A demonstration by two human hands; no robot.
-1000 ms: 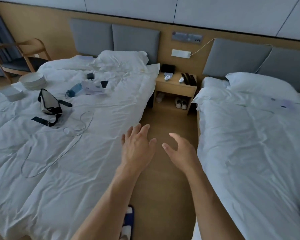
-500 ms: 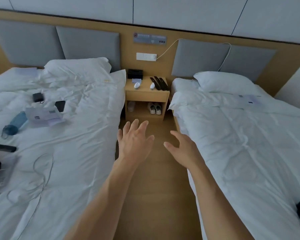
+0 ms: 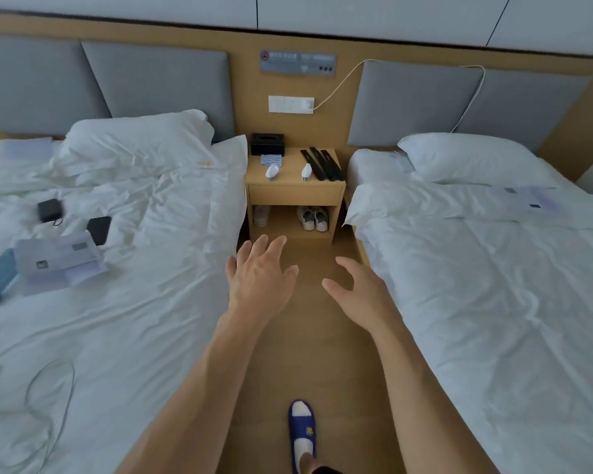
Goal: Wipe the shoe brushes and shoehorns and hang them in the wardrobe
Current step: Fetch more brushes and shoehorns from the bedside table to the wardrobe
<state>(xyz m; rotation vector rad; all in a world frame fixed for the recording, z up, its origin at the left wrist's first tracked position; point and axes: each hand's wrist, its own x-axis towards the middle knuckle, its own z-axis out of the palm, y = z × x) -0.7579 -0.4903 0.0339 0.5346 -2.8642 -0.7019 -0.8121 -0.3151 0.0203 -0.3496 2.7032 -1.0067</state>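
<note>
Head view. Landmark: nightstand point(image 3: 295, 193), between two beds. On its top: two white shoe brushes point(image 3: 272, 172) and point(image 3: 307, 171) at the front; black shoehorns point(image 3: 322, 164) fanned at the right, just beside the nearer brush; striped cloth point(image 3: 272, 160) behind the left brush; black tissue box point(image 3: 267, 143) at the rear. Risks, as judged: shoehorns lie overlapped, so lifting one may drag another off the edge; brushes look light and may tip when reached past. Left hand point(image 3: 259, 278) and right hand point(image 3: 360, 292): well short of the nightstand, fingers spread and relaxed, holding nothing, touching nothing
</note>
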